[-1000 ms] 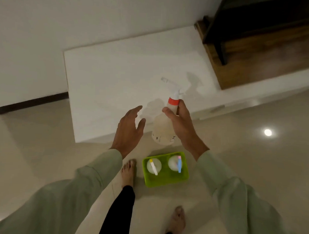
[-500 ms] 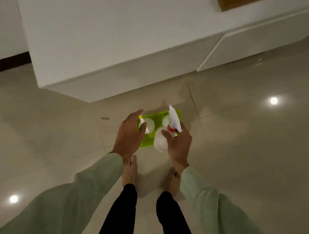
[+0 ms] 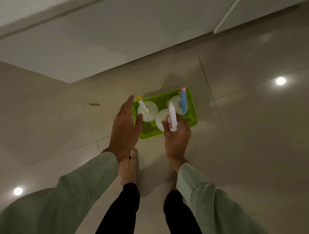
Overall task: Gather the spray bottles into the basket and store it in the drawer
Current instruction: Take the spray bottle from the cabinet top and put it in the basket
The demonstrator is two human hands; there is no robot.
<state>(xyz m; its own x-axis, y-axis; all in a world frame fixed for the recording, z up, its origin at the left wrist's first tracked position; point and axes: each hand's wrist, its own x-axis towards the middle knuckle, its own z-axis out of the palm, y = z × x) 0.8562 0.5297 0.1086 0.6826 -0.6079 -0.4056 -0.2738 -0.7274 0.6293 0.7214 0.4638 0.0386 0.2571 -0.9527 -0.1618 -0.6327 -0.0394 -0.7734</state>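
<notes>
A lime-green basket (image 3: 192,118) stands on the floor in front of my feet. Two spray bottles stand in it: one with a yellow-tipped nozzle (image 3: 147,110) at its left end, one with a blue and pink trigger (image 3: 181,103) at its right. My right hand (image 3: 176,140) is shut on the neck of a third bottle with a white trigger and red collar (image 3: 171,117), held upright over the basket's middle. My left hand (image 3: 126,126) hovers with fingers spread over the basket's left edge, beside the yellow-tipped bottle.
A white cabinet (image 3: 83,35) with flat fronts rises from the floor just beyond the basket. A seam (image 3: 225,14) between two fronts shows at the upper right. Glossy beige tiles (image 3: 254,138) reflect ceiling lights. My bare feet are right behind the basket.
My right hand carried the red-collared bottle down from the cabinet top to the basket. My left hand came down with it. The view dropped toward the floor.
</notes>
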